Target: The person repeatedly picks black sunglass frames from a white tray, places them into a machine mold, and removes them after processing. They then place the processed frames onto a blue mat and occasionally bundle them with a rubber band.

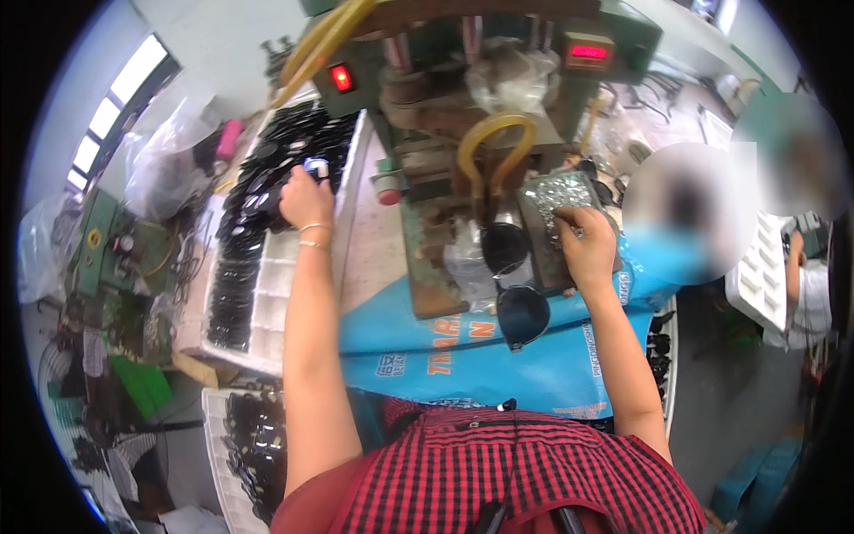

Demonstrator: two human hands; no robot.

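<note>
The dark sunglasses (522,319) are seen at the front of the press (427,169), one lens over the blue sheet (391,325); if bumped, they could be knocked off. The left hand (305,198) is half curled at the black eyewear pieces (233,307); its grip cannot be told, and scratches may be caused by rubbing. By the right hand (587,242), fingertips nearly closed, small metal parts (551,191) are reached; whether one is pinched cannot be told, and by loose pinching it could be dropped.
</note>
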